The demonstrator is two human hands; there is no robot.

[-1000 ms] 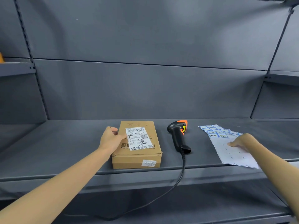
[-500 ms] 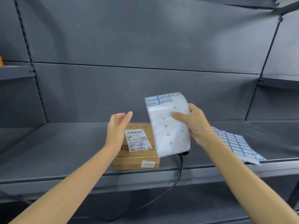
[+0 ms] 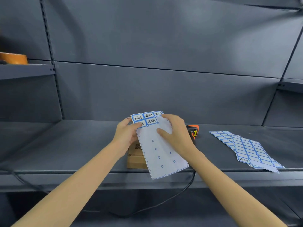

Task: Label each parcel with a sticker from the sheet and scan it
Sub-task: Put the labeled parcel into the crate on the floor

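Note:
A mostly used sticker sheet (image 3: 161, 153) with a few blue-bordered written stickers left at its top is held above the shelf by both hands. My left hand (image 3: 127, 134) grips its upper left edge, thumb on a sticker. My right hand (image 3: 175, 133) holds the upper right part, thumb on the sheet's face and fingers curled over its edge. Under the sheet lies a brown cardboard parcel (image 3: 135, 158), mostly hidden. The black and orange barcode scanner (image 3: 193, 131) lies behind my right hand, its cable (image 3: 183, 192) hanging over the shelf front.
More blue-bordered sticker sheets (image 3: 246, 149) lie spread on the grey metal shelf (image 3: 65, 149) to the right. An orange-brown object (image 3: 14, 58) sits on a higher shelf at far left. A grey back panel closes the shelf behind.
My right hand picked the sheet up from the shelf's right side and brought it over the parcel. My left hand left the parcel and took hold of the sheet's upper left edge.

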